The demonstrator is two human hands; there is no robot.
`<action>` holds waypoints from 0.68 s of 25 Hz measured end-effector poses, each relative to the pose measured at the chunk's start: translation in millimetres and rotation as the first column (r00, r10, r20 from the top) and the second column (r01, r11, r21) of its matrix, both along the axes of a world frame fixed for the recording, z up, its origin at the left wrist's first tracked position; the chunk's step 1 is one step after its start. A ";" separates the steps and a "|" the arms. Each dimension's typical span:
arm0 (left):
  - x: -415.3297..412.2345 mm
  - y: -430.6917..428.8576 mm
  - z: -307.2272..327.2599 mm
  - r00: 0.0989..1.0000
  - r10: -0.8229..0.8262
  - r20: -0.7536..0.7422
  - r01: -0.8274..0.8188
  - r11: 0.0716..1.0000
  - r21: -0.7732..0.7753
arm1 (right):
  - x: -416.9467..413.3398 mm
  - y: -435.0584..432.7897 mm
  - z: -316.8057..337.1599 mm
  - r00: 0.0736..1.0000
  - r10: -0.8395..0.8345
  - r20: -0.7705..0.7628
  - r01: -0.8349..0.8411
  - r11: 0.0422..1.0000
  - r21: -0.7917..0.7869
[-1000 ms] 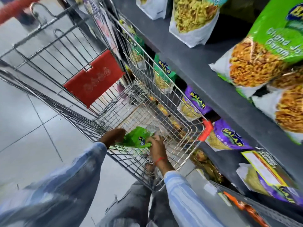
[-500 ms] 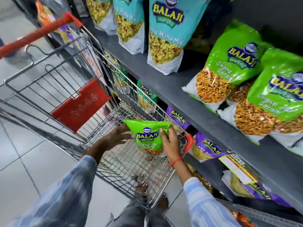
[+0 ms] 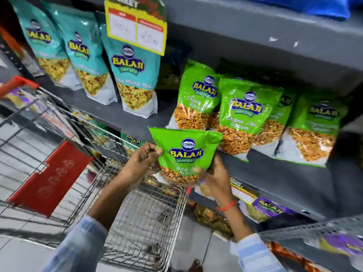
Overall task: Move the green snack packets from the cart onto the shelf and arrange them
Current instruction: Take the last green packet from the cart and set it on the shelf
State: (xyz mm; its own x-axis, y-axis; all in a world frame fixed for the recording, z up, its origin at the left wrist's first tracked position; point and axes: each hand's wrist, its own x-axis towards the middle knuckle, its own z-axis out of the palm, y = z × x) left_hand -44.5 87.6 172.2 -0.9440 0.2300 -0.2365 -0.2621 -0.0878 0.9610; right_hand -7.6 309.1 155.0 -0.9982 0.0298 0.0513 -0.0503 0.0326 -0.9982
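A green snack packet (image 3: 185, 152) is held upright in the air, just below and in front of the grey shelf (image 3: 275, 171). My left hand (image 3: 144, 160) grips its left edge and my right hand (image 3: 217, 176) grips its lower right corner. Several green packets (image 3: 246, 112) of the same kind stand leaning on the shelf, right behind the held one. The wire cart (image 3: 137, 213) is below my hands, and its basket looks empty where I can see it.
Teal snack packets (image 3: 131, 75) stand on the same shelf to the left, under a yellow price card (image 3: 135, 26). Purple packets (image 3: 273, 210) lie on the lower shelf. The cart's red child-seat flap (image 3: 51, 177) and red handle (image 3: 17, 85) are at left.
Both hands have lifted the green packet out of the cart basket, up and to the right to the level of the shelf's front edge. The camera view has tilted up toward the shelf.
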 end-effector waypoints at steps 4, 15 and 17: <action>-5.2 48.2 28.1 0.998 -0.057 0.031 0.057 0.998 0.023 | 24.1 37.0 -1.3 0.996 -0.089 0.010 0.082 0.958 0.276; -6.4 225.1 35.4 0.833 -0.402 -0.380 0.295 0.904 -0.310 | 22.0 199.5 24.3 0.923 -0.385 0.006 0.384 0.921 0.066; -8.8 247.9 31.9 0.822 -0.390 -0.414 0.253 0.903 -0.348 | 12.7 212.7 23.7 0.936 -0.352 -0.006 0.352 0.936 0.019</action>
State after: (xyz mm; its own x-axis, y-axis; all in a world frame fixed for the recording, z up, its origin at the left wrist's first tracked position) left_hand -53.3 335.5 204.1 -0.8388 0.5328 0.1122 0.2520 0.1972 0.9474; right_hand 5.1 521.9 178.7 -0.9241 0.3777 0.0583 -0.0351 0.0680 -0.9971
